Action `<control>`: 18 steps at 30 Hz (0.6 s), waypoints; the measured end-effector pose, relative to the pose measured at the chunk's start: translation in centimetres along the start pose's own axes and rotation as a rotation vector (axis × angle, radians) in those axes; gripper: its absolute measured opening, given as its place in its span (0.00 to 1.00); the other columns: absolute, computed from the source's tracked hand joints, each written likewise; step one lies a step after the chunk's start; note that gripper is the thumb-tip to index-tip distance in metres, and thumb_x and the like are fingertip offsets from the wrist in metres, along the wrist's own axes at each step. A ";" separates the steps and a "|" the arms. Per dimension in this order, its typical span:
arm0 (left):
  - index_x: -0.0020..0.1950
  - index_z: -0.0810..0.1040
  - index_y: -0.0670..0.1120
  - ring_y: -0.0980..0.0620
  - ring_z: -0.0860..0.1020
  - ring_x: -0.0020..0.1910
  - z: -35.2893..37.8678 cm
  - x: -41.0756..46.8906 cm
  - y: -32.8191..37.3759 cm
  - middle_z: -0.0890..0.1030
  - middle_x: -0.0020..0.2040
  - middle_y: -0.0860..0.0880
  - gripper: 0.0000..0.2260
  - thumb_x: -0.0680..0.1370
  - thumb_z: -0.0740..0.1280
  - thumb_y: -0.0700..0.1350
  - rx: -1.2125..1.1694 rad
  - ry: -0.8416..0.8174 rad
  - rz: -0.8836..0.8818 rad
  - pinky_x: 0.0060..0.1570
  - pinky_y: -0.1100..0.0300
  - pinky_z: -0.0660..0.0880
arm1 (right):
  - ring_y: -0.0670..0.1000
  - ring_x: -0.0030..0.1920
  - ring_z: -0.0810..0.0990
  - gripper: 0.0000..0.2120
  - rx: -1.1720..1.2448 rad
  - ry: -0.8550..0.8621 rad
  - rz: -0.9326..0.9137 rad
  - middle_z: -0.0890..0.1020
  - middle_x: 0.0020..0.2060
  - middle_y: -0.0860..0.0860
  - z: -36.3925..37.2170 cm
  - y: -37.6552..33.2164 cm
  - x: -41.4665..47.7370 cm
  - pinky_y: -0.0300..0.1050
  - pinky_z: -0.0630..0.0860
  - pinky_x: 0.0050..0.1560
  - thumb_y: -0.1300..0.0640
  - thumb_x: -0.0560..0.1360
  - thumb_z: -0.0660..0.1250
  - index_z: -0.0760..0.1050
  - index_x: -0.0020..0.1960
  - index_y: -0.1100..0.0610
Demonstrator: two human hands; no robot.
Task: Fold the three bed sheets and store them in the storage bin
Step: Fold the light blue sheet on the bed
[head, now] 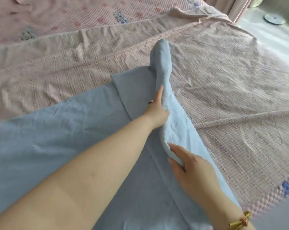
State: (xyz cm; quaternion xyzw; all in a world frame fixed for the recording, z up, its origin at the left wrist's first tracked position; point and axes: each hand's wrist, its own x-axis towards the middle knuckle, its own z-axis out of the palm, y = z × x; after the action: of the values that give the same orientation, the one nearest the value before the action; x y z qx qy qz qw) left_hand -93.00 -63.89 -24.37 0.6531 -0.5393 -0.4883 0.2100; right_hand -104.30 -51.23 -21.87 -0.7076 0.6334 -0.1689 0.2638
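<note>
A light blue bed sheet lies spread over the near part of the bed, with one corner raised into a narrow ridge that runs away from me. My left hand reaches out and grips that ridge midway along. My right hand, with a beaded bracelet at the wrist, holds the ridge's near end with fingers curled round the fold. Under the blue sheet a pink checked sheet lies flat, reaching the bed's right edge. A further pink sheet with cartoon prints covers the far side. No storage bin is in view.
The bed's right edge drops to a pale floor. A round white object sits on that floor at the top right, beside a pink curtain.
</note>
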 end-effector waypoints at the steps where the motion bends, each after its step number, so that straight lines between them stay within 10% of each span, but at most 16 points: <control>1: 0.75 0.44 0.59 0.43 0.68 0.66 -0.1 0.0 -0.5 0.62 0.71 0.42 0.33 0.77 0.55 0.36 0.074 -0.004 0.014 0.61 0.59 0.66 | 0.46 0.49 0.80 0.20 -0.006 -0.012 -0.021 0.82 0.49 0.42 0.8 -0.5 -0.4 0.34 0.63 0.38 0.47 0.74 0.54 0.69 0.65 0.40; 5: 0.73 0.59 0.55 0.47 0.63 0.71 -2.0 -1.1 -3.3 0.61 0.73 0.44 0.32 0.73 0.52 0.29 0.053 0.088 0.027 0.66 0.64 0.59 | 0.41 0.24 0.76 0.18 -0.083 0.026 -0.110 0.80 0.27 0.40 3.7 -2.5 -1.4 0.32 0.63 0.23 0.49 0.65 0.56 0.79 0.50 0.44; 13: 0.68 0.58 0.55 0.68 0.61 0.59 -9.1 -14.2 -11.3 0.64 0.63 0.53 0.28 0.70 0.52 0.36 0.001 0.440 0.177 0.50 0.89 0.51 | 0.36 0.24 0.76 0.15 0.106 -0.181 -0.325 0.80 0.28 0.36 9.1 -8.3 -6.7 0.29 0.69 0.27 0.48 0.67 0.56 0.73 0.51 0.38; 16: 0.68 0.57 0.56 0.68 0.58 0.64 -10.2 -18.0 -14.8 0.60 0.64 0.60 0.29 0.73 0.56 0.31 -0.076 0.563 0.037 0.56 0.84 0.50 | 0.27 0.29 0.72 0.18 0.193 -0.416 -0.123 0.79 0.52 0.40 10.2 -9.9 -6.0 0.24 0.66 0.36 0.53 0.81 0.49 0.65 0.69 0.51; 18: 0.73 0.57 0.51 0.61 0.59 0.68 -10.7 -18.8 -17.1 0.61 0.68 0.58 0.31 0.73 0.61 0.32 -0.167 0.620 -0.126 0.60 0.75 0.52 | 0.31 0.50 0.74 0.24 0.119 -0.753 -0.131 0.73 0.62 0.41 12.7 -10.2 -6.7 0.31 0.66 0.47 0.50 0.78 0.58 0.59 0.72 0.43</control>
State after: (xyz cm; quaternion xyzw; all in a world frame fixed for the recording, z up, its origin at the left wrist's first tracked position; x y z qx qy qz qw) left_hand -74.10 -43.86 -25.63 0.7835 -0.3661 -0.3207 0.3864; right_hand -89.71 -41.97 -25.41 -0.7425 0.4348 0.0498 0.5070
